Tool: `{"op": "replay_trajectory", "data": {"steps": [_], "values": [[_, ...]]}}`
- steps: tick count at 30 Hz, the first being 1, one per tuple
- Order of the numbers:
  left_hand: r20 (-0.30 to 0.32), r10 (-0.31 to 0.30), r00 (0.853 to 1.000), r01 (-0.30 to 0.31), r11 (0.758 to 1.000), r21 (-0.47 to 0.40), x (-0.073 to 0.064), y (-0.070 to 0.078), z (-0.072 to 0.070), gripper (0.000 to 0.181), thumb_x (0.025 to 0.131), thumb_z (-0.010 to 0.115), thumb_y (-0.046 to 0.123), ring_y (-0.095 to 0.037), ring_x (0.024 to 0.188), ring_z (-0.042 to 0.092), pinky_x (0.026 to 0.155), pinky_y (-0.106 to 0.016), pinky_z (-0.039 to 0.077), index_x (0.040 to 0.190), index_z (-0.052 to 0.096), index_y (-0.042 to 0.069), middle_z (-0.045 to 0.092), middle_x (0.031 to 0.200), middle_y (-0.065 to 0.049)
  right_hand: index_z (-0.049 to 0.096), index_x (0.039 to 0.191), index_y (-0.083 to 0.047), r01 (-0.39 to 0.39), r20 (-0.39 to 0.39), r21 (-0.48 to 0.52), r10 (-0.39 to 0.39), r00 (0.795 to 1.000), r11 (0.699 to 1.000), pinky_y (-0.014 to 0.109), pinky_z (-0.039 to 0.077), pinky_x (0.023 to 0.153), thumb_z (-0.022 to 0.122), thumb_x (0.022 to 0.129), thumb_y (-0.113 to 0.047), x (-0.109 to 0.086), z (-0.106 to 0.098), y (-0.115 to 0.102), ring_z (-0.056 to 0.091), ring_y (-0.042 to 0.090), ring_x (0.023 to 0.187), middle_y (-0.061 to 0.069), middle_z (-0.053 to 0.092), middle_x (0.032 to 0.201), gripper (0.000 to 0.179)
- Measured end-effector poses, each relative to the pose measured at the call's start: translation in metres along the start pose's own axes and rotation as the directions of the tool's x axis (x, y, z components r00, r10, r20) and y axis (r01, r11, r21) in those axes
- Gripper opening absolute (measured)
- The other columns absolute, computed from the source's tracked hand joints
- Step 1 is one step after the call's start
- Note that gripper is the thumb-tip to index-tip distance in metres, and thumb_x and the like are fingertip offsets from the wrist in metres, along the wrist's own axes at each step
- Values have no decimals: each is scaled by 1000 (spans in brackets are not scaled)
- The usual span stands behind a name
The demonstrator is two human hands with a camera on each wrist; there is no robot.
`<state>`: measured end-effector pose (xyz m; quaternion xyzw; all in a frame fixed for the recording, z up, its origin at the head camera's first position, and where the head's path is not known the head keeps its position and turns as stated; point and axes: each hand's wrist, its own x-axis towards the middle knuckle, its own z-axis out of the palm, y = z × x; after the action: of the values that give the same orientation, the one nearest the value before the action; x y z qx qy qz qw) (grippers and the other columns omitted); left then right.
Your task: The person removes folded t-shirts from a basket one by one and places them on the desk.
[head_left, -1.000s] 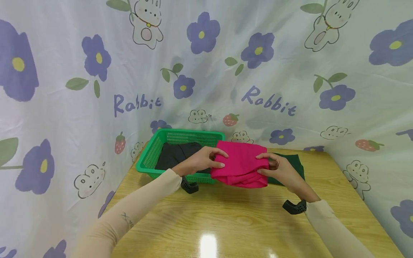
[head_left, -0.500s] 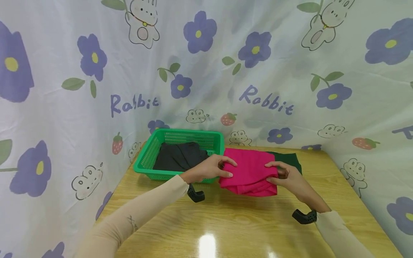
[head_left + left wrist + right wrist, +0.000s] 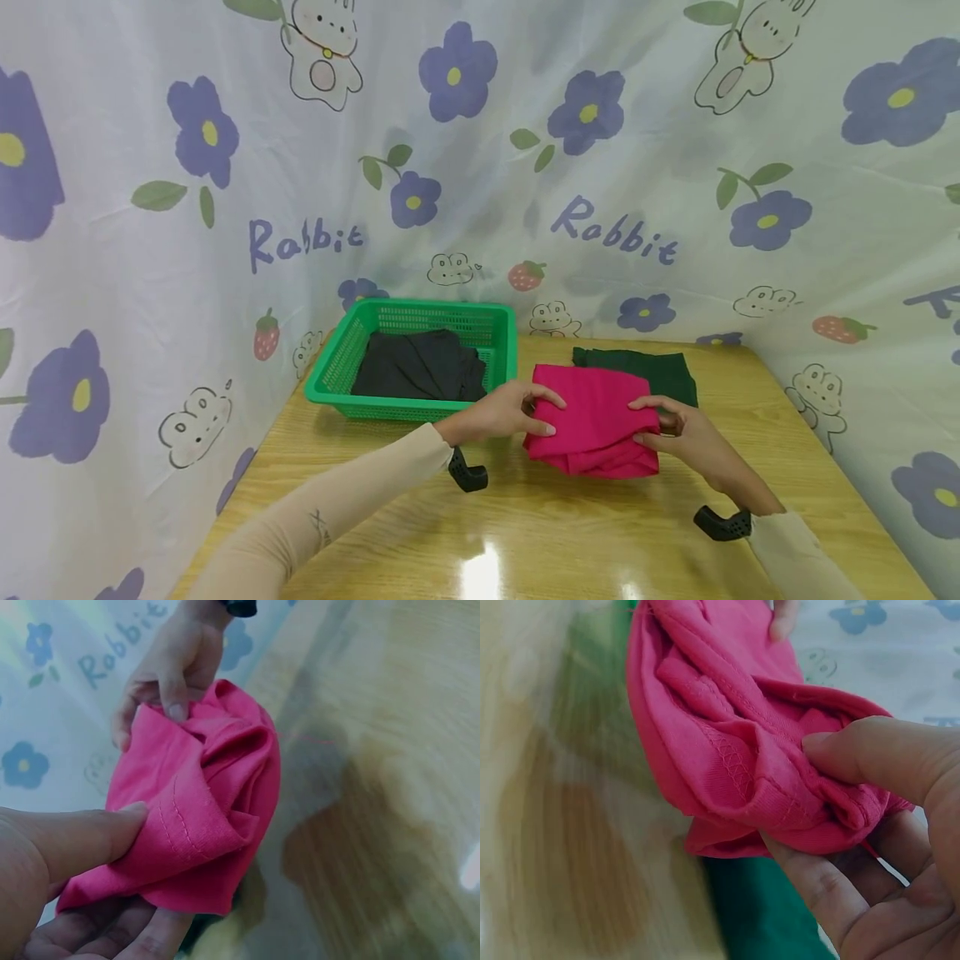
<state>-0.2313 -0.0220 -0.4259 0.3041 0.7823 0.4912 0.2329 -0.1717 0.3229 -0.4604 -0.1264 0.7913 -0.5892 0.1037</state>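
Pinched by thumb and fingers of left hand (image 3: 498,414) and right hand (image 3: 678,427), folded pink garment (image 3: 592,417), held near the table's (image 3: 525,533) far edge above the dark green cloth (image 3: 660,375), could be unfolded if either loose edge is let slip.

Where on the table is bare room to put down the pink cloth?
Bare wood lies along the table's near edge, in front of both hands, and on the right past the green cloth. The far left is crowded: the basket holds a dark cloth. The pink cloth fills the middle.
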Motion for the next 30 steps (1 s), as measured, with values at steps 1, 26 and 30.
{"op": "replay_trajectory", "data": {"steps": [1, 26, 30], "values": [[-1, 3, 1000, -3, 1000, -2, 0, -2, 2, 33, 93, 78, 12, -15, 85, 58, 73, -27, 48, 126, 72, 18, 67, 107, 2, 54, 143, -7, 0, 4, 4, 0, 1000, 1000, 35, 58, 87, 76, 96, -15, -1, 0, 2, 70, 22, 105, 16, 72, 119, 52], [-3, -42, 999, 42, 993, 110, 1, -27, 41, 35, 87, 85, 15, -9, 80, 51, 67, -23, 45, 120, 76, 22, 63, 93, 4, 54, 142, -4, -44, 56, 52, 42, 998, 998, 36, 60, 82, 74, 96, -12, -22, 3, 47, 71, 21, 104, 17, 71, 120, 51], [3, -50, 999, 50, 994, 98, 2, -34, 44, 37, 86, 86, 14, -9, 82, 50, 66, -22, 45, 120, 76, 22, 63, 94, 3, 54, 142, -3, -68, 62, 63, 64, 996, 996, 35, 60, 79, 75, 95, -11, -22, 4, 54, 70, 20, 101, 18, 71, 118, 52]]}}
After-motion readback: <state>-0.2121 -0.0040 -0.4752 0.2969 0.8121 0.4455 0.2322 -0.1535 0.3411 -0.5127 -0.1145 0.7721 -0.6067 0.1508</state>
